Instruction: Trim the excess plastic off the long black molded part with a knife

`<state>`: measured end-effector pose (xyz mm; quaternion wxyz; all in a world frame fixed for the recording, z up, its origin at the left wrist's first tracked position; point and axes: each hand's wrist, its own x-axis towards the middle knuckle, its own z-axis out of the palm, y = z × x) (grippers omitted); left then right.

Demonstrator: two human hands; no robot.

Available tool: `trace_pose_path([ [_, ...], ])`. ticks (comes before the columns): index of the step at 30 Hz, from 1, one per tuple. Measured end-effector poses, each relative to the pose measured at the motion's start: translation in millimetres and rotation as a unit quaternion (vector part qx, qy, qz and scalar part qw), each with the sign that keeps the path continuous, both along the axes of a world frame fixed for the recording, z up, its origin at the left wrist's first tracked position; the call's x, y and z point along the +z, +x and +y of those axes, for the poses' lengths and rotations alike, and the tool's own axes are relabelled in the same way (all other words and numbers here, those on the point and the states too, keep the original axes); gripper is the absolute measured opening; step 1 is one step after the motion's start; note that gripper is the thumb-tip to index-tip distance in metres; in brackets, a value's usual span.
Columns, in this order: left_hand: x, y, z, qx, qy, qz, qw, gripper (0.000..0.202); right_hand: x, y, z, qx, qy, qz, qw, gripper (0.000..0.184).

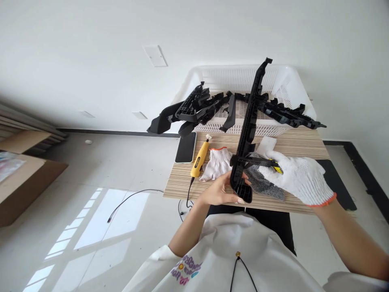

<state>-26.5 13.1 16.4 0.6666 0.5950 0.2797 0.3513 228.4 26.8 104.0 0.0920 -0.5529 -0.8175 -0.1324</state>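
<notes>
My bare left hand [219, 190] grips the near end of a long black plastic part [248, 125], which rises away from me over the table. My right hand [299, 178], in a white knit glove with an orange cuff, is closed on a small tool with a yellow bit showing [276, 168], held against the part's lower end. Under my right hand lies a grey cloth [263, 184].
A small wood-striped table [212, 188] carries a spare white glove [217, 162], a yellow corded rotary tool [200, 158], a black phone [186, 148] and a white card [266, 144]. Behind them stands a white plastic basket [282, 83] with several black plastic parts [194, 109]. Cardboard boxes [21, 178] stand at left.
</notes>
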Motion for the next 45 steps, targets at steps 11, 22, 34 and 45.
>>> trace_pose_path([
  [11,-2.1,-1,-1,-0.002,-0.017,-0.013,1.000,0.071,-1.8,-3,0,-0.013,0.013,-0.041,0.999,0.053],
  [22,-2.4,-2,2,0.012,-0.005,-0.012,1.000,0.070,-2.8,-1,9,0.011,0.064,-0.106,0.992,0.043],
  [34,0.6,-2,2,0.033,-0.009,-0.003,0.999,0.071,-8.0,-11,12,-0.013,0.008,-0.058,0.998,0.043],
  [45,2.5,0,0,0.053,0.013,0.026,0.998,0.071,-1.3,-10,9,-0.001,-0.018,-0.106,0.994,0.043],
])
